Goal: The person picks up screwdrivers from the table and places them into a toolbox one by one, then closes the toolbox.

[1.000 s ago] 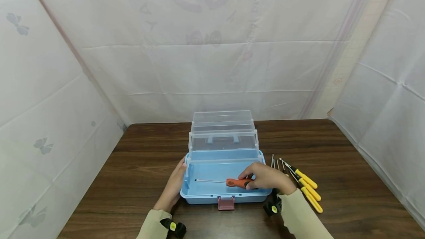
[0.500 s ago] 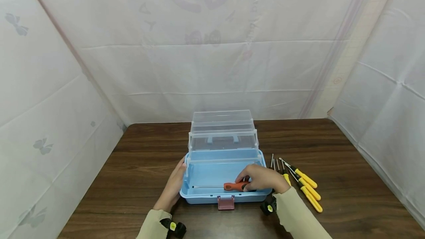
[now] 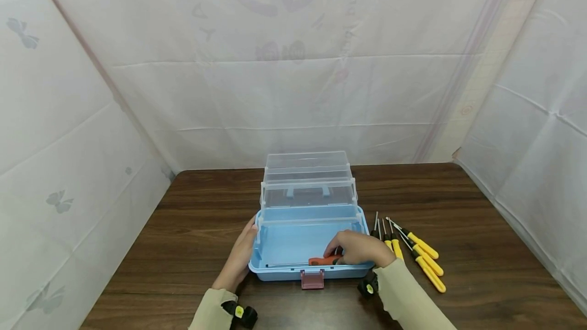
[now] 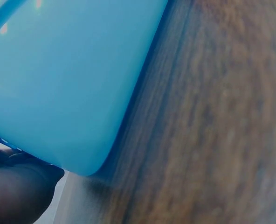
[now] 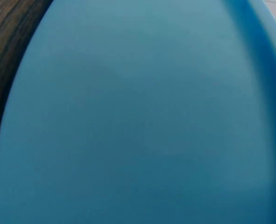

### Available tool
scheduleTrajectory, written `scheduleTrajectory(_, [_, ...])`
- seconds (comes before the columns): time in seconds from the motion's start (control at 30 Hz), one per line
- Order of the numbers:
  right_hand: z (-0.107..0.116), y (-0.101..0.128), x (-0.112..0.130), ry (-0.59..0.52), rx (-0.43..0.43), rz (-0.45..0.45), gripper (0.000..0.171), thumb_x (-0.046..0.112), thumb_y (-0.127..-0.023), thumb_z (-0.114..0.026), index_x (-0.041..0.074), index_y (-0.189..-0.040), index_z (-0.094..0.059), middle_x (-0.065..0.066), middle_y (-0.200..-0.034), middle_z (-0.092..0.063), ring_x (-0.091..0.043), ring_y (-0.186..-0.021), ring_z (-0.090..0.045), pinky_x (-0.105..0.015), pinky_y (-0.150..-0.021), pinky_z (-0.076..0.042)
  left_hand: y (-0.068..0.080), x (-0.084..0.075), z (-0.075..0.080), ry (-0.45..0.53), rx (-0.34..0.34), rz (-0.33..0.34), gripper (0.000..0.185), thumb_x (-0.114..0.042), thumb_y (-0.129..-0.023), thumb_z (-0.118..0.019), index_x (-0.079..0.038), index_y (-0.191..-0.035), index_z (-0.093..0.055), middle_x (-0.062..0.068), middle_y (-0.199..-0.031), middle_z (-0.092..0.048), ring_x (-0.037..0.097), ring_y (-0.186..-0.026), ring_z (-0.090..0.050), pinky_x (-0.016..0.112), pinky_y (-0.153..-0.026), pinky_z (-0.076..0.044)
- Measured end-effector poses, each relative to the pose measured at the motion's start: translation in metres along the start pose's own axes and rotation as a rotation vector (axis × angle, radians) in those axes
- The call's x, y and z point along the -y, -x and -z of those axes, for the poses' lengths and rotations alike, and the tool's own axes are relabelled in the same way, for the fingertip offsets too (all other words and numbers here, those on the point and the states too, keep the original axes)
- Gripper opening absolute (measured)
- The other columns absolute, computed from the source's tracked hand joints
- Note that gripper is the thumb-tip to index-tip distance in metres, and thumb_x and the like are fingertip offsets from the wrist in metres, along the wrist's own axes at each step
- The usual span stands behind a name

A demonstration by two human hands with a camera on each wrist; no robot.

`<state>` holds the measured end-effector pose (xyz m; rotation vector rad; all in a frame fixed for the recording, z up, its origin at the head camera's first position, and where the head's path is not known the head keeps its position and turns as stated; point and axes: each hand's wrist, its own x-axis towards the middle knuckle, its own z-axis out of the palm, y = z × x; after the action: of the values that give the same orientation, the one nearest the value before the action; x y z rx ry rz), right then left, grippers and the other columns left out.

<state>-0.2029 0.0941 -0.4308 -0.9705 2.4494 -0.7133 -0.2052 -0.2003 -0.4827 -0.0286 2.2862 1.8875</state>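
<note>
— While the left hand (image 3: 239, 257) rests flat against the toolbox (image 3: 275, 241) near the tabletop's front edge, what is the right hand (image 3: 359, 248) doing?

— Its grip is curled round the orange screwdriver (image 3: 321, 260), low along the box's front wall. Laying down, I'd judge; next, letting go, then the yellow screwdrivers (image 3: 419, 256) just right.

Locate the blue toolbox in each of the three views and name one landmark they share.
Head: blue toolbox at table centre, lid open.
Left wrist: its blue wall fills the upper left.
Right wrist: blue plastic fills nearly the whole picture.
Shared landmark: the dark wooden table.
</note>
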Motion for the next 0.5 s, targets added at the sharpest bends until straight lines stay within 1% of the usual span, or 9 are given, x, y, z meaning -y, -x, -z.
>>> scheduleTrajectory(0.13, [-0.0006, -0.0003, 0.0002, -0.017, -0.002, -0.006, 0.026, -0.008, -0.084, -0.065, 0.010, -0.099, -0.076, 0.001, -0.091, -0.072, -0.002, -0.075, -0.060, -0.020, -0.065, -0.049, 0.0006, -0.0015, -0.0005, -0.007, 0.001, -0.001, 0.059, -0.045, -0.105, -0.023, -0.016, -0.155, -0.013, 0.017, -0.161, -0.013, 0.042, -0.146, -0.015, 0.061, -0.112, -0.019])
scheduleTrajectory(0.3, [-0.0008, -0.0003, -0.0003, -0.030, -0.008, -0.011, 0.030, -0.012, -0.082, -0.063, 0.010, -0.098, -0.076, 0.000, -0.090, -0.072, -0.002, -0.071, -0.056, -0.019, -0.062, -0.046, 0.0013, -0.0032, -0.0008, -0.007, 0.000, 0.003, 0.058, -0.043, -0.105, -0.023, -0.016, -0.156, -0.012, 0.017, -0.161, -0.012, 0.042, -0.146, -0.014, 0.061, -0.113, -0.018])
scheduleTrajectory(0.5, [-0.0023, -0.0002, -0.0003, -0.100, -0.004, -0.054, 0.036, -0.017, -0.081, -0.058, 0.010, -0.097, -0.076, 0.001, -0.087, -0.071, -0.005, -0.071, -0.059, -0.021, -0.060, -0.047, 0.0022, -0.0033, -0.0004, -0.014, -0.002, 0.014, 0.058, -0.044, -0.105, -0.022, -0.017, -0.156, -0.011, 0.017, -0.161, -0.012, 0.043, -0.146, -0.014, 0.062, -0.112, -0.019])
